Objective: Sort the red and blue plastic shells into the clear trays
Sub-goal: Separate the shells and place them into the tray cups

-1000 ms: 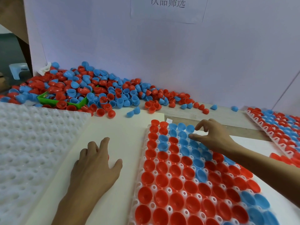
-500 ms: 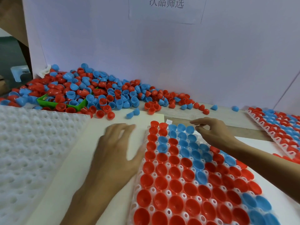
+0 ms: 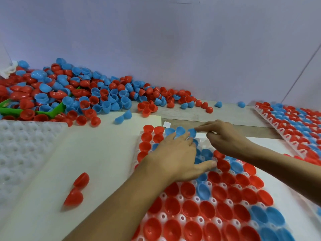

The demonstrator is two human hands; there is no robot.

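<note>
We see the left hand (image 3: 175, 157) lying flat on the clear plastic tray (image 3: 180, 218) with many round pockets, its fingers (image 3: 182, 138) straight and spread over the shells at the far part of the tray, the thumb touching a red shell. The right hand (image 3: 224, 138) is just beside it, over the far edge of the tray, and its thumb and first finger pinch a small blue plastic half-shell (image 3: 192, 132) at the end of the last row. The tray in front of us is filled mostly with red half-shells, open side up, and a band of blue ones goes across it. Behind the tray, along the pale wall (image 3: 173, 49), there is a big loose pile of red and blue plastic shells (image 3: 83, 94), and a green plastic bin (image 3: 57, 110) is half buried in it. Two red half-shells (image 3: 76, 190) lie alone on the cream sheet (image 3: 97, 153) to the left of the tray. A white bumpy foam pad (image 3: 22, 150) covers the surface at far left. At the right edge, a second filled tray (image 3: 295, 122) rests tilted.
</note>
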